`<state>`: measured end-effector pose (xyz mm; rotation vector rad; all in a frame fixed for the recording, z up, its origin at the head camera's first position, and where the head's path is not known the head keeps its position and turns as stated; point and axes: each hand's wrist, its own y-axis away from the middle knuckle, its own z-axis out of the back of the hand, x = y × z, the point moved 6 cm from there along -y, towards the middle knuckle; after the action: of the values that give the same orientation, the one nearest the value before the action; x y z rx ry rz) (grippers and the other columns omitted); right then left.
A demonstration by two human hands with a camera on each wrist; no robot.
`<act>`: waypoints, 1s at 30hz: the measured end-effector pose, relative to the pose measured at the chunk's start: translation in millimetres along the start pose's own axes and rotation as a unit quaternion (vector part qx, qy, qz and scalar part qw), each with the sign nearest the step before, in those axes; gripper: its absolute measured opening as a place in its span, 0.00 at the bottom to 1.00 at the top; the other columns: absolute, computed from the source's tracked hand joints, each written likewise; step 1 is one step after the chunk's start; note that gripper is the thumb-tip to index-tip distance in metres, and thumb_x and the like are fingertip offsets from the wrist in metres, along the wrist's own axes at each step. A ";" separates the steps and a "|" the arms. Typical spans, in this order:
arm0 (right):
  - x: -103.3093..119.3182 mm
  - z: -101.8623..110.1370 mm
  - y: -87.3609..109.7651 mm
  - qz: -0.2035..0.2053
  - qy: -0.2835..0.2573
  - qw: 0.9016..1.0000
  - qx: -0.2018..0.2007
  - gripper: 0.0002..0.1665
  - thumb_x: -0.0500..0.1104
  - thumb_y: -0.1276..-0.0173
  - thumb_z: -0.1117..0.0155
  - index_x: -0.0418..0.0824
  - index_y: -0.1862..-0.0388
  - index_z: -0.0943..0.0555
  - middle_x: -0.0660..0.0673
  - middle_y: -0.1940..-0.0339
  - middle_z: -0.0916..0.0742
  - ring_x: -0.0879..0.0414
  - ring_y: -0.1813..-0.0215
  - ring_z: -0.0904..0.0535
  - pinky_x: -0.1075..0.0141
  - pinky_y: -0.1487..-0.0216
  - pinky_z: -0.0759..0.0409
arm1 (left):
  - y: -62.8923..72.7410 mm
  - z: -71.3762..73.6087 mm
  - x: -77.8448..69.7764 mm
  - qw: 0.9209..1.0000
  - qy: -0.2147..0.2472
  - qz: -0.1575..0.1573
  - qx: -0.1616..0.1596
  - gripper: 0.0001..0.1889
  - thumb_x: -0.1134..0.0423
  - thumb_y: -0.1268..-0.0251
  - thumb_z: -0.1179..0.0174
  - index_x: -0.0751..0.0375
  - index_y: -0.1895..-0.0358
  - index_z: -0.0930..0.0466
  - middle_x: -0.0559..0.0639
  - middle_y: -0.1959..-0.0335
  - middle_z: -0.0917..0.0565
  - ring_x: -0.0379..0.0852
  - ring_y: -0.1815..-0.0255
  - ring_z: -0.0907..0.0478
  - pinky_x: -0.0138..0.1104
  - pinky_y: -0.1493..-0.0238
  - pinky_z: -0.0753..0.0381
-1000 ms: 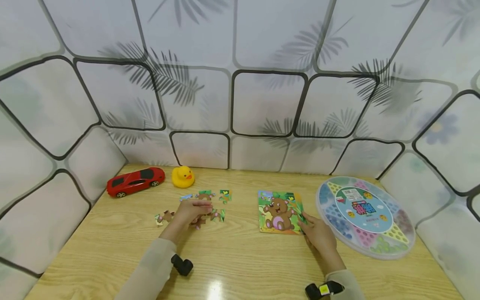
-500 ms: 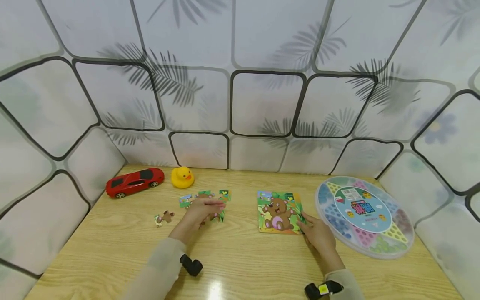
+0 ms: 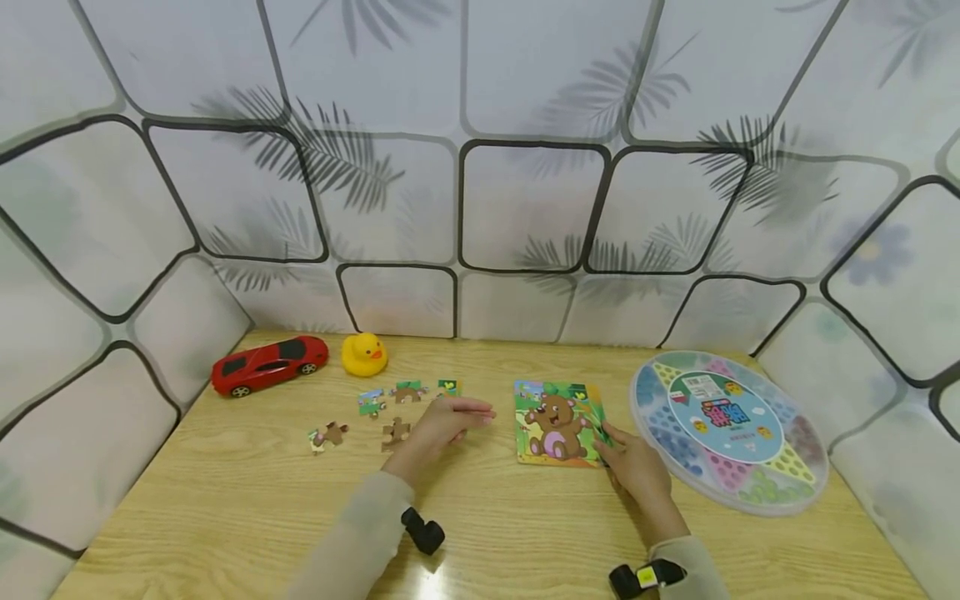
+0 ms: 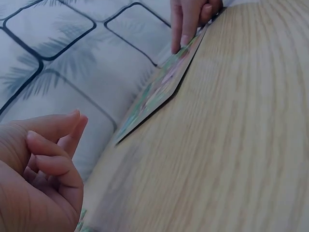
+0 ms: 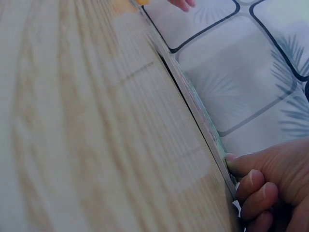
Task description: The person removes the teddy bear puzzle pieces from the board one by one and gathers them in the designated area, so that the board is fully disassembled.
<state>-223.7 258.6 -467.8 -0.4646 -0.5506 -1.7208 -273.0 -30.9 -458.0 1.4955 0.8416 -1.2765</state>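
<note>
A square bear jigsaw puzzle board (image 3: 557, 423) lies on the table at centre right. My right hand (image 3: 641, 471) pinches its right edge between thumb and fingers, as the right wrist view confirms. My left hand (image 3: 442, 421) hovers left of the board, over the loose puzzle pieces, with its straighter fingers pointing right. In the left wrist view that hand (image 4: 43, 164) has some fingers loosely bent and nothing visible in its grasp. Nearby lie a brown piece (image 3: 395, 434), a far-left piece (image 3: 327, 436) and a bear-ear piece (image 3: 408, 392). Other pieces are partly hidden by the left hand.
A red toy car (image 3: 270, 366) and a yellow rubber duck (image 3: 364, 355) stand at the back left. A round Chinese checkers box (image 3: 652, 433) lies to the right of the right hand. A patterned wall (image 3: 517, 304) rises behind the wooden table (image 3: 480, 533).
My left hand has moved steadily right across the loose pieces toward the board, uncovering the pieces on the left. The right hand and the board have stayed put.
</note>
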 end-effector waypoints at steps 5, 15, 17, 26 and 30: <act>-1.0 -1.8 -1.4 0.000 -0.001 1.000 0.000 0.33 0.55 0.32 0.42 0.44 0.32 0.31 0.52 0.93 0.25 0.61 0.91 0.35 0.68 0.87 0.38 | -5.5 -16.8 3.3 1.000 -0.013 -0.003 0.002 0.16 0.67 0.41 0.36 0.66 0.49 0.18 0.52 0.57 0.14 0.34 0.81 0.35 0.25 0.79 0.36; 0.2 -1.8 -3.3 0.009 0.003 1.000 -0.007 0.32 0.55 0.33 0.41 0.44 0.33 0.30 0.52 0.93 0.26 0.61 0.92 0.36 0.68 0.87 0.38 | -13.0 -44.2 7.3 1.000 -0.001 -0.010 0.021 0.16 0.68 0.42 0.35 0.65 0.49 0.18 0.54 0.54 0.15 0.35 0.84 0.39 0.26 0.81 0.37; 0.2 -1.8 -3.8 0.008 0.005 1.000 -0.007 0.32 0.55 0.33 0.41 0.44 0.33 0.30 0.52 0.94 0.26 0.61 0.92 0.37 0.67 0.87 0.37 | -15.6 -48.8 8.8 0.999 0.002 -0.015 0.028 0.17 0.68 0.43 0.35 0.65 0.48 0.19 0.55 0.52 0.16 0.35 0.84 0.40 0.26 0.81 0.38; -0.1 1.3 -4.5 0.001 0.027 1.000 -0.005 0.32 0.56 0.33 0.41 0.45 0.33 0.30 0.45 0.82 0.19 0.56 0.85 0.32 0.63 0.81 0.34 | -20.7 -60.4 10.8 0.999 -0.032 -0.016 0.036 0.20 0.69 0.48 0.30 0.61 0.49 0.18 0.50 0.54 0.15 0.35 0.81 0.34 0.26 0.81 0.35; -1.2 2.0 -2.4 0.004 0.034 0.999 0.001 0.33 0.57 0.33 0.42 0.45 0.33 0.30 0.33 0.62 0.15 0.53 0.80 0.29 0.61 0.79 0.32 | -21.5 -62.3 13.0 0.999 -0.033 -0.014 0.033 0.19 0.70 0.49 0.31 0.61 0.50 0.17 0.51 0.55 0.15 0.36 0.80 0.32 0.26 0.81 0.34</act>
<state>-225.8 261.2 -467.1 -0.4060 -0.5011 -1.7211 -270.9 33.8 -476.2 1.4895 0.7864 -1.3800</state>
